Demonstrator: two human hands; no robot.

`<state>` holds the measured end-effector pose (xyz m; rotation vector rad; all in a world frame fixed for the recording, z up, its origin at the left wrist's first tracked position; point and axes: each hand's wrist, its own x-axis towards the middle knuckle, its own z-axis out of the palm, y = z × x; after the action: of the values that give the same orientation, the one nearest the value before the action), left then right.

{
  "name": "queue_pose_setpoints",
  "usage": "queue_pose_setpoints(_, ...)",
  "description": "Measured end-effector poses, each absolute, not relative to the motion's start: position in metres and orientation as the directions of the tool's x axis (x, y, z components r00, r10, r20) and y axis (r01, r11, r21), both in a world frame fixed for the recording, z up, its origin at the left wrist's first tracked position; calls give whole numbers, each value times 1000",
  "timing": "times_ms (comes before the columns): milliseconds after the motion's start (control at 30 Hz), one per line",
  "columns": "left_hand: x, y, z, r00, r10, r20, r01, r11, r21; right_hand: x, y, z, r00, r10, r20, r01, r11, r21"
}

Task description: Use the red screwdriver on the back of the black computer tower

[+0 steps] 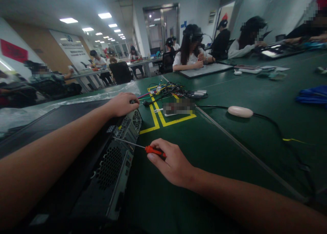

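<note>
A black desktop computer case (84,159) lies on its side at the left, its back panel with vent holes and ports facing right. At its far corner, my left hand (122,104) lies over the top, thumb and fingers curled around the edge. My right hand (173,162) is closed around the orange-red handle of a screwdriver (152,150), to the right of the case. The long thin shaft points left, and its tip meets the back panel above the large round vent. Whether the tip sits in a screw is too small to tell.
On the green table (217,165), yellow tape (176,120) marks out areas. Beyond the case lies a tangle of cables (176,89). A white oval inline piece (240,112) sits on a black cord. Blue cloth-like material (313,96) is at the right. Other people sit at the far side.
</note>
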<state>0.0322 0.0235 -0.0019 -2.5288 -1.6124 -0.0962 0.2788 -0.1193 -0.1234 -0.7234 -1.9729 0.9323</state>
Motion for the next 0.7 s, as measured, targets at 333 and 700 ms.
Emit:
queue_pose_setpoints(333,31,24,-3,419,898,136,908,-414,-64,279,-121,-127,-487,765,422,141,546,-826)
queue_pose_setpoints(700,32,23,-1,432,895,112,901,-423,-95,277,-119,-128,-485,764,424,123,540,-833)
